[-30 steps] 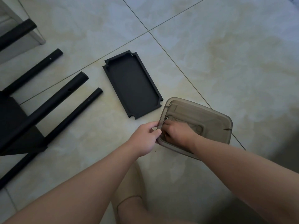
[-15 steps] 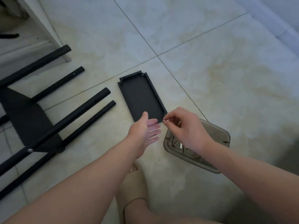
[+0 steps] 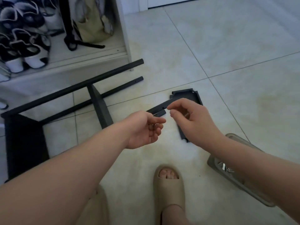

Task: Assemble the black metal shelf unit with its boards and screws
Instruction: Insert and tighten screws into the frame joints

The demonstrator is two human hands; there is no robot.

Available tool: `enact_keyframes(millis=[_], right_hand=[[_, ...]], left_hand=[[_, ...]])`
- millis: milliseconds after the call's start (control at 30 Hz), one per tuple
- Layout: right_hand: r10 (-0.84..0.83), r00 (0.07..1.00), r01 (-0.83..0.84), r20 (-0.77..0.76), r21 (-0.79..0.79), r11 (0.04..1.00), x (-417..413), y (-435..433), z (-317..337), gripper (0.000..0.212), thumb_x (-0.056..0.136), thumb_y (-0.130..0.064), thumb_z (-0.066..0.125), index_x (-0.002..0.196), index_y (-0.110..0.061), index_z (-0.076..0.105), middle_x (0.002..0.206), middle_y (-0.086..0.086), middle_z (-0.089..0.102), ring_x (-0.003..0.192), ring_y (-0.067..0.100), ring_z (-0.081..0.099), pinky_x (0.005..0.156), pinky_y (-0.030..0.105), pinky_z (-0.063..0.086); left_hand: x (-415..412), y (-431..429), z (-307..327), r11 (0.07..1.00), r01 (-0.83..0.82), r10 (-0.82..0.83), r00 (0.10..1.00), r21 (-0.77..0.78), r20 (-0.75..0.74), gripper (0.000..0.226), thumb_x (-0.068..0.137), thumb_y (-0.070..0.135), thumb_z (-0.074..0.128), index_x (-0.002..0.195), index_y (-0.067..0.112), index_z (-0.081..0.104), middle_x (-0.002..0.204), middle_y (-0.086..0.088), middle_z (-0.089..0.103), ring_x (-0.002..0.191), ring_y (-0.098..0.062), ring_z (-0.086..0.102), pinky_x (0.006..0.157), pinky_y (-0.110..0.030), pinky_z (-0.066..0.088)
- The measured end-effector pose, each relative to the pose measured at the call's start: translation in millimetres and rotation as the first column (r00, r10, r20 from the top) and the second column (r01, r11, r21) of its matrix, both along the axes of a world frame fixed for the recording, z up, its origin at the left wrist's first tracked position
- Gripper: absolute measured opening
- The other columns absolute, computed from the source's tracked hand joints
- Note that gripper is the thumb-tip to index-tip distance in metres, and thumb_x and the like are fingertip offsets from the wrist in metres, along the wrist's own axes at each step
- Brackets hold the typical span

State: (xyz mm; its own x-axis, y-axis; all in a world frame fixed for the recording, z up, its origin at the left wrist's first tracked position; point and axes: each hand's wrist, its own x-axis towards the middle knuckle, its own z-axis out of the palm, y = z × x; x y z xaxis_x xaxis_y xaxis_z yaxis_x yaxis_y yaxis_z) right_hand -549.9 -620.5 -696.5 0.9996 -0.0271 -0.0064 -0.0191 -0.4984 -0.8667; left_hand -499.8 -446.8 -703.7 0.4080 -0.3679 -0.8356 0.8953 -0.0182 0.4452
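R hand (image 3: 194, 122) over board (image 3: 186, 95) | screw box (image 3: 212, 161) under R arm | frame (image 3: 99, 103) L

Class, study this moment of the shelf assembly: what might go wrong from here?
The left hand loosely cups what looks like a small metal part over hard tile; it may drop and roll away. The screw tray sits under the right forearm, near the slippered foot; a nudge might scatter it.

No text, label, brand or number can be read on anything here.
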Motion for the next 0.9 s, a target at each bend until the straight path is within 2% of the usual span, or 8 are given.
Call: enact_keyframes(millis=[167, 300, 400, 500, 567, 667, 767, 900], right_hand=[[0.242, 0.933, -0.296, -0.266, -0.184, 0.937, 30.1, 57.3, -24.9, 0.011, 0.098, -0.03, 0.06, 0.108, -0.029, 0.065, 0.098, -0.014, 0.067, 0.088, 0.003, 0.062, 0.078, 0.024, 0.05], [0.439, 0.807, -0.581, -0.395, -0.392, 0.714, 53.0, 99.2, -43.2, 0.03, 0.1, -0.036, 0.057, 0.128, -0.026, 0.056, 0.117, -0.008, 0.062, 0.109, 0.013, 0.057, 0.094, 0.032, 0.047], [0.544, 0.749, -0.657, -0.378, -0.534, 0.533, 65.1, 130.1, -57.3, 0.034, 0.1, -0.042, 0.055, 0.129, -0.025, 0.054, 0.114, -0.006, 0.06, 0.107, 0.019, 0.055, 0.095, 0.037, 0.045], [0.632, 0.719, -0.622, -0.288, -0.672, 0.402, 69.7, 153.4, -69.4, 0.036, 0.098, -0.049, 0.054, 0.126, -0.027, 0.056, 0.111, -0.007, 0.053, 0.102, 0.017, 0.05, 0.089, 0.033, 0.04], [0.64, 0.716, -0.617, -0.277, -0.681, 0.395, 73.6, 164.0, -74.4, 0.039, 0.095, -0.054, 0.056, 0.123, -0.028, 0.058, 0.11, -0.007, 0.051, 0.1, 0.017, 0.048, 0.087, 0.033, 0.038], [0.631, 0.709, -0.667, -0.315, -0.589, 0.455, 83.4, 174.8, -80.7, 0.036, 0.09, -0.053, 0.065, 0.113, -0.027, 0.057, 0.106, -0.007, 0.054, 0.093, 0.017, 0.048, 0.084, 0.035, 0.044], [0.597, 0.706, -0.705, -0.381, -0.458, 0.541, 93.5, 179.0, -83.2, 0.035, 0.084, -0.044, 0.077, 0.093, -0.025, 0.05, 0.088, -0.009, 0.056, 0.082, 0.017, 0.053, 0.074, 0.04, 0.049], [0.549, 0.737, -0.676, -0.394, -0.444, 0.588, 95.9, 180.1, -85.7, 0.04, 0.079, -0.046, 0.081, 0.089, -0.019, 0.054, 0.077, -0.01, 0.056, 0.073, 0.013, 0.052, 0.065, 0.035, 0.045]], left_hand=[[23.7, 84.2, -7.2, 0.993, 0.033, -0.045, 0.994, 0.115, 0.101, 0.04, 0.098, -0.006, 0.03, 0.104, 0.005, 0.068, 0.07, -0.002, 0.065, 0.057, -0.01, 0.06, 0.058, -0.024, 0.053], [41.7, 141.1, -15.1, 0.939, 0.036, -0.148, 0.94, 0.343, 0.307, 0.034, 0.104, -0.001, 0.038, 0.109, 0.014, 0.068, 0.09, 0.0, 0.075, 0.072, -0.008, 0.069, 0.064, -0.022, 0.053], [44.8, 176.3, -34.9, 0.864, -0.111, -0.14, 0.885, 0.492, 0.445, 0.03, 0.104, 0.004, 0.041, 0.105, 0.019, 0.067, 0.094, 0.003, 0.076, 0.076, -0.007, 0.072, 0.064, -0.022, 0.053], [39.9, 202.8, -59.9, 0.827, -0.223, -0.022, 0.905, 0.516, 0.426, 0.026, 0.106, 0.01, 0.042, 0.112, 0.018, 0.065, 0.1, 0.002, 0.076, 0.086, -0.014, 0.072, 0.07, -0.028, 0.052], [36.6, 213.1, -74.1, 0.827, -0.232, 0.022, 0.923, 0.512, 0.384, 0.025, 0.105, 0.009, 0.042, 0.114, 0.017, 0.065, 0.103, 0.001, 0.075, 0.089, -0.016, 0.072, 0.07, -0.028, 0.051], [33.5, 216.7, -90.1, 0.864, -0.184, 0.017, 0.941, 0.469, 0.338, 0.024, 0.104, 0.008, 0.045, 0.114, 0.017, 0.065, 0.102, 0.003, 0.075, 0.087, -0.013, 0.073, 0.066, -0.025, 0.051], [35.0, 210.4, -98.9, 0.899, -0.026, -0.13, 0.937, 0.438, 0.323, 0.023, 0.1, 0.006, 0.051, 0.113, 0.018, 0.067, 0.105, 0.0, 0.075, 0.091, -0.016, 0.073, 0.065, -0.021, 0.05], [41.4, 194.5, -101.2, 0.878, 0.132, -0.324, 0.872, 0.461, 0.367, 0.021, 0.09, 0.001, 0.063, 0.099, 0.015, 0.076, 0.101, -0.006, 0.074, 0.1, -0.024, 0.069, 0.084, -0.03, 0.055]])
